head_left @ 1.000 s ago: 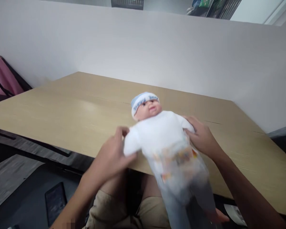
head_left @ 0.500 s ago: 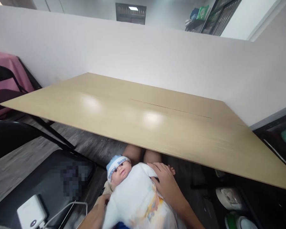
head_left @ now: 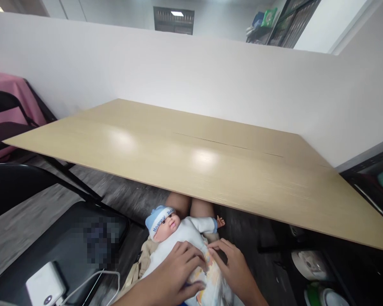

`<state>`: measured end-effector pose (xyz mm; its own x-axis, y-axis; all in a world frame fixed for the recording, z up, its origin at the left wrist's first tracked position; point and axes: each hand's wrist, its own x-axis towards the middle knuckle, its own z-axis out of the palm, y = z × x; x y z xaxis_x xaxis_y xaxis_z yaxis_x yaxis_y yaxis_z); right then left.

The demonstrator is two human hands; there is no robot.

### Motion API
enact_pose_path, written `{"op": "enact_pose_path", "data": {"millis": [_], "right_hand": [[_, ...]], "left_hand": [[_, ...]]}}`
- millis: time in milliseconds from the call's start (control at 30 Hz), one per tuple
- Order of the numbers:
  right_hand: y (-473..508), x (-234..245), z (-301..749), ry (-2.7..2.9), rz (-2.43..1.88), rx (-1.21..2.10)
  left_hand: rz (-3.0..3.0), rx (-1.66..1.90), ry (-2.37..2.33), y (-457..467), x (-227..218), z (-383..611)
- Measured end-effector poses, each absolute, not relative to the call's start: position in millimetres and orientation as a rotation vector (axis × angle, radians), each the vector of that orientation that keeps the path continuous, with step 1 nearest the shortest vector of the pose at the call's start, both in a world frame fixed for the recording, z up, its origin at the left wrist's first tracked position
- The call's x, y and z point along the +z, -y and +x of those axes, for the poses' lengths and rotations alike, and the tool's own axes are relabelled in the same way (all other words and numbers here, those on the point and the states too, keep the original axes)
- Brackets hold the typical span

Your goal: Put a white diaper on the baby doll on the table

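A baby doll (head_left: 175, 231) in a white top and a blue-and-white cap lies on my lap, below the near edge of the wooden table (head_left: 191, 157). My left hand (head_left: 175, 272) lies on the doll's belly with curled fingers touching its patterned diaper (head_left: 207, 276). My right hand (head_left: 232, 267) rests on the doll's other side, its fingers on the same diaper. Whether either hand grips the diaper cannot be seen. The doll's legs are out of view.
A black chair (head_left: 60, 246) at my left carries a white power bank (head_left: 44, 287) with a white cable. White partition walls (head_left: 191, 76) close the table's far side. Bowls and containers (head_left: 309, 263) stand low at the right. A pink-covered table (head_left: 6, 93) is at far left.
The doll went from the table's edge down onto my lap. Since half a second ago my left hand moved onto its belly and my right hand slid down to the diaper.
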<state>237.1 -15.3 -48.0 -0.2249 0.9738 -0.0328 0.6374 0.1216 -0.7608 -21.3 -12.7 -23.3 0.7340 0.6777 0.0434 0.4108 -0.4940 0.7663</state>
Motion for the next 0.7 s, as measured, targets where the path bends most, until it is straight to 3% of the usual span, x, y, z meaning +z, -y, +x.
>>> {"op": "enact_pose_path", "data": {"millis": [300, 500, 700], "right_hand": [[-11.1, -83.3, 256.8, 1.864, -1.602, 0.640], [-7.8, -50.8, 239.2, 2.073, -1.396, 0.845], [30.1, -28.0, 230.5, 2.362, -1.268, 0.940]], "left_hand": [[2.096, 0.405, -0.810, -0.3, -30.7, -8.4], [1.951, 0.314, -0.662, 5.7, 5.2, -39.7], [1.961, 0.220, -0.646, 14.6, -3.6, -56.3]]}}
